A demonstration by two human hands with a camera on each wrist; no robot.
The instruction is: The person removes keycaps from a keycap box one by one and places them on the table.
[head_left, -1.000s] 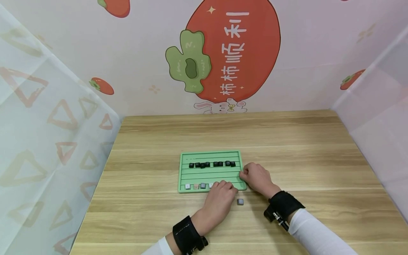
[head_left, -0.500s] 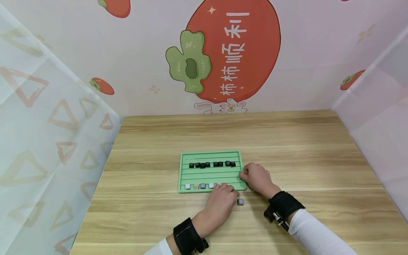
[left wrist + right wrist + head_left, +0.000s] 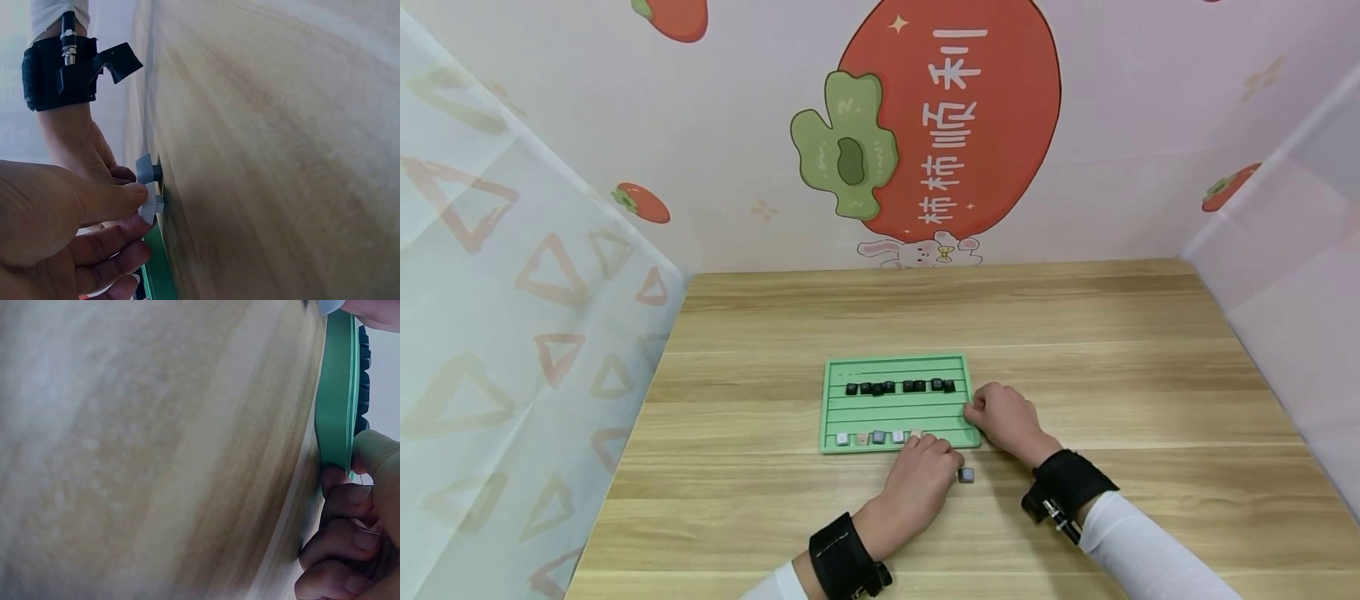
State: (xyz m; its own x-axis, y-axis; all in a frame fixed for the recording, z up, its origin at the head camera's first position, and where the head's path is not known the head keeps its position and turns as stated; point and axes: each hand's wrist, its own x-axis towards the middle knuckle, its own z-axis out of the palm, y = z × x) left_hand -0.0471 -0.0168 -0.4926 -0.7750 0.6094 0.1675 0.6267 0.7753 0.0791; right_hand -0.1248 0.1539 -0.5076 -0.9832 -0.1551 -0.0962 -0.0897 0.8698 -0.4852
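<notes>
My left hand (image 3: 919, 485) is just in front of the green tray (image 3: 895, 412). In the left wrist view its thumb and index finger pinch a white keycap (image 3: 149, 205), which the hand hides from the head view. Right beside that stands a grey keycap (image 3: 966, 475) on the table. My right hand (image 3: 1009, 422) grips the tray's right edge; the right wrist view shows its thumb on the rim and a fingertip low against the tray's corner. Along the tray's near side runs a row of light and grey keycaps (image 3: 878, 437), its right end partly covered by my left hand.
Several black keycaps (image 3: 890, 387) form an uneven row across the upper half of the tray. Wooden tabletop (image 3: 737, 400) surrounds the tray. Printed cloth walls (image 3: 737, 167) stand behind and at both sides.
My left hand has drawn back slightly from the tray toward the grey keycap, uncovering more of the near keycap row. The right hand has stayed at the tray's edge.
</notes>
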